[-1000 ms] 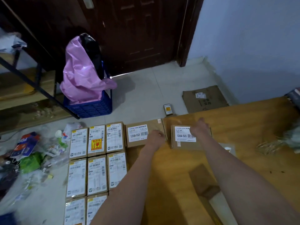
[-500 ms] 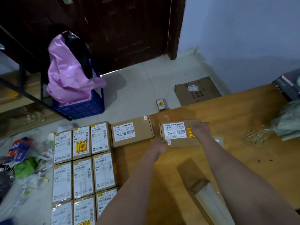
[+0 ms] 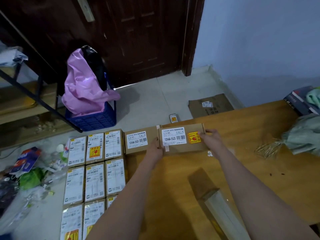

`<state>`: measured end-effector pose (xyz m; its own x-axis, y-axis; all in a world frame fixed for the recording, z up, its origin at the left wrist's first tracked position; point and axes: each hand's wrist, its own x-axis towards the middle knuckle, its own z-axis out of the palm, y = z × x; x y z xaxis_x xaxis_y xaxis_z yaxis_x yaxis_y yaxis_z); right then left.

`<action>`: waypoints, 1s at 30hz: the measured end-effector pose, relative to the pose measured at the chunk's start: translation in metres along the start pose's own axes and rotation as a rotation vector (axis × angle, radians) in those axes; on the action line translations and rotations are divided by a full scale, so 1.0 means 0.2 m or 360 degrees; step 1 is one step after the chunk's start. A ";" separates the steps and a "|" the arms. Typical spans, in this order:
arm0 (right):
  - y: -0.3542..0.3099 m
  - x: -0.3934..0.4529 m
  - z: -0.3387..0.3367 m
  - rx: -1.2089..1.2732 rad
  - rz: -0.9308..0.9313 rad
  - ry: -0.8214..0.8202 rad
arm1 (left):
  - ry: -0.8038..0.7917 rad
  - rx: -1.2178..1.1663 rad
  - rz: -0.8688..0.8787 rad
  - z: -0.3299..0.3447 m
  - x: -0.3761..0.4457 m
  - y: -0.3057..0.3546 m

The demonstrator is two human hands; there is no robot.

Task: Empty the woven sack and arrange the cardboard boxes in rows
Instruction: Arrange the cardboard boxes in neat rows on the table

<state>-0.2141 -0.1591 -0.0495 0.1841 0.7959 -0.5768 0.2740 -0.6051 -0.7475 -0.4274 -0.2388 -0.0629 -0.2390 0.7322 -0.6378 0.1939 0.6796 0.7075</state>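
A flat cardboard box [image 3: 181, 149] with a white label and a yellow sticker lies on the brown sheet [image 3: 251, 161]. My left hand [image 3: 155, 150] grips its left end and my right hand [image 3: 211, 139] grips its right end. It touches a matching labelled box [image 3: 138, 141] to its left. Further left, several labelled boxes [image 3: 94, 170] lie in neat rows on the floor. The pale green woven sack [image 3: 303, 135] lies crumpled at the right, its frayed end toward me.
A blue crate [image 3: 93, 120] with a pink bag [image 3: 84, 85] stands near the dark door [image 3: 143, 40]. Plastic litter [image 3: 31, 170] covers the left floor. A flattened carton [image 3: 210, 105] and a small packet [image 3: 173, 118] lie beyond the sheet. A long cardboard piece [image 3: 204, 186] lies between my arms.
The box in my hands has slid left until it touches the neighbouring box. My right hand has shifted to its right end, uncovering the yellow sticker. The camera has panned.
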 end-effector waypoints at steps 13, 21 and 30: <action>0.28 -0.27 0.36 -0.0189 0.0140 -0.0427 | 0.0347 0.0746 -0.0041 -0.35 -0.23 -0.39; 0.38 -0.33 0.55 -0.0346 0.0013 -0.0259 | 0.0436 0.1217 -0.0014 -0.55 -0.24 -0.61; 0.41 -0.30 0.69 -0.0586 0.0010 -0.0108 | 0.0280 0.1249 -0.0104 -0.66 -0.19 -0.72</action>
<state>-0.3329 -0.2605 -0.1217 0.1272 0.7816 -0.6107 0.5963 -0.5523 -0.5825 -0.5726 -0.3700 -0.1006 -0.4066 0.7165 -0.5669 0.7704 0.6024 0.2088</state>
